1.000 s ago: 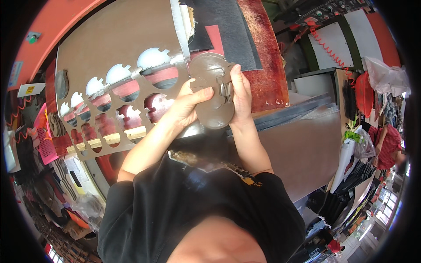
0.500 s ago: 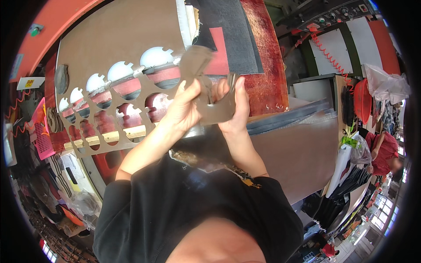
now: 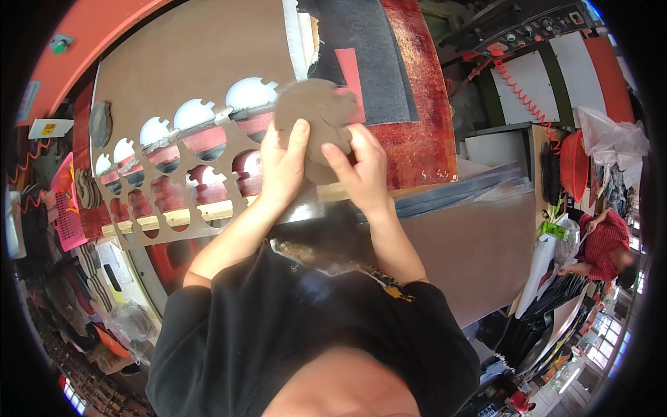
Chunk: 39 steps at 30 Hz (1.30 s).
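Left hand and right hand grip blurry, flat, rounded brown pieces hiding some fingers, a pink plastic basket far left.

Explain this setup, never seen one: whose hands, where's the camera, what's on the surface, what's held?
There's no robot here: these are a person's bare hands. The view comes from the left of two fisheye cameras worn on the head, looking down, so straight edges bend near the rim.

The left hand and right hand together hold rounded brown material ; blur hides how many pieces it is. On the work surface, a big brown sheet has rows of rounded cut-outs. To its right, a dark grey sheet lies on a glossy red board. Another person is at the far right.
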Motion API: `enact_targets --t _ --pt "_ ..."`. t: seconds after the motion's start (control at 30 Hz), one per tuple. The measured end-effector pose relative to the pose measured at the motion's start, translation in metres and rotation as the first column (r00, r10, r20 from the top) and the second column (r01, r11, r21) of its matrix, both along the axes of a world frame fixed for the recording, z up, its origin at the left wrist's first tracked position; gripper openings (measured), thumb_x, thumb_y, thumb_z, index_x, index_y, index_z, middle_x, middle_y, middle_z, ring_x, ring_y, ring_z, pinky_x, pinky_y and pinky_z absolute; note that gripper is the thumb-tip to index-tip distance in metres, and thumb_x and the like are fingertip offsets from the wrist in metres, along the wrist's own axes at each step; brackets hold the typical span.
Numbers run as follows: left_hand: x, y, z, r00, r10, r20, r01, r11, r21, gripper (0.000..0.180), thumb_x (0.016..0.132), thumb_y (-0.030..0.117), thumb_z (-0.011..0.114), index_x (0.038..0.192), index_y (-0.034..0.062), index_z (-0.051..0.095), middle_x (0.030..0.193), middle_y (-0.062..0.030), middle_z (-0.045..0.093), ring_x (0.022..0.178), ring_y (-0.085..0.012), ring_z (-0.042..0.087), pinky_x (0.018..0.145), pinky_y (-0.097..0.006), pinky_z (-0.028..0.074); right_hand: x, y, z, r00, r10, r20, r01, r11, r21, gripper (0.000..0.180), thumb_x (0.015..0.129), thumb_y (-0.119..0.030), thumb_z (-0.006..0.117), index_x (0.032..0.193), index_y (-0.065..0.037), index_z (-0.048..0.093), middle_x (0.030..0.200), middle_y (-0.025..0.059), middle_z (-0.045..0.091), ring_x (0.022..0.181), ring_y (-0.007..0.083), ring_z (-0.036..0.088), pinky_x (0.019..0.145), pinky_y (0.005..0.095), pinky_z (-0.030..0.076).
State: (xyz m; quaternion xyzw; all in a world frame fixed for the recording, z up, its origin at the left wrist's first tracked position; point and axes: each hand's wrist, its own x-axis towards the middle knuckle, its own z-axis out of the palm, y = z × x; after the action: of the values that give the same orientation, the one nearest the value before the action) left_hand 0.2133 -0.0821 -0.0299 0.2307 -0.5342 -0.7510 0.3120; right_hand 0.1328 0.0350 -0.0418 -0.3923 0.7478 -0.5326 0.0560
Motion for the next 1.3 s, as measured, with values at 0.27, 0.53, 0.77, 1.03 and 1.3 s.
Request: enact_targets --t 0.27,0.53,0.77,1.03,1.3 --pt "0.029 -0.029 0.027 0.848 -0.523 0.089 0.524 0.852 0.013 0.026 0.1 0.015 0.055 0.12 -0.0011 0.055 0.081 -0.0059 0.064 0.067 -0.0095 0.061 0.059 -0.025 0.051 -0.01 0.023 0.036 0.402 0.456 0.794 -0.184 0.89 -0.418 0.039 0.104 -0.033 0.047 0.107 0.002 0.064 0.099 0.0055 0.067 0.091 0.0103 0.061 0.083 0.0279 0.048" --pt "0.03 -0.036 0.034 0.83 -0.555 0.059 0.524 0.811 0.259 0.026 0.099 0.025 0.056 0.104 0.0006 0.063 0.079 -0.004 0.064 0.061 -0.0075 0.055 0.058 -0.022 0.046 -0.031 0.044 0.046 0.586 0.541 0.604 -0.613 0.783 -0.106 0.023 0.099 -0.02 0.057 0.092 0.002 0.06 0.083 -0.0003 0.055 0.074 0.0075 0.049 0.066 0.0251 0.042" --pt "0.021 -0.036 0.032 0.845 -0.412 0.341 0.463 0.883 -0.08 0.021 0.093 0.017 0.067 0.109 0.0034 0.064 0.076 -0.0002 0.064 0.062 -0.0064 0.059 0.059 -0.023 0.049 -0.032 0.039 0.044 0.736 0.505 0.451 -0.594 0.802 0.072 0.025 0.098 -0.021 0.058 0.091 0.002 0.061 0.08 0.0051 0.056 0.072 0.0132 0.053 0.064 0.0299 0.044" --pt "0.008 -0.095 0.059 0.993 0.092 0.069 -0.06 0.928 -0.368 0.024 0.102 0.026 0.054 0.097 0.004 0.061 0.069 -0.0028 0.061 0.05 -0.0038 0.043 0.044 -0.019 0.029 -0.016 0.07 0.022 0.759 0.535 0.371 -0.65 0.584 0.486 0.037 0.093 -0.038 0.061 0.081 -0.003 0.06 0.078 0.0133 0.062 0.07 0.0276 0.063 0.065 0.0431 0.049" --pt "0.014 -0.072 0.033 0.998 -0.033 0.048 0.041 0.982 -0.183 0.036 0.102 0.034 0.051 0.103 -0.0009 0.058 0.071 -0.0061 0.059 0.047 -0.0071 0.044 0.042 -0.02 0.033 -0.159 0.137 -0.02 0.77 -0.632 0.09 0.637 0.77 -0.047 0.026 0.1 -0.025 0.055 0.103 0.001 0.059 0.081 0.0069 0.062 0.069 0.0148 0.061 0.065 0.0297 0.05"
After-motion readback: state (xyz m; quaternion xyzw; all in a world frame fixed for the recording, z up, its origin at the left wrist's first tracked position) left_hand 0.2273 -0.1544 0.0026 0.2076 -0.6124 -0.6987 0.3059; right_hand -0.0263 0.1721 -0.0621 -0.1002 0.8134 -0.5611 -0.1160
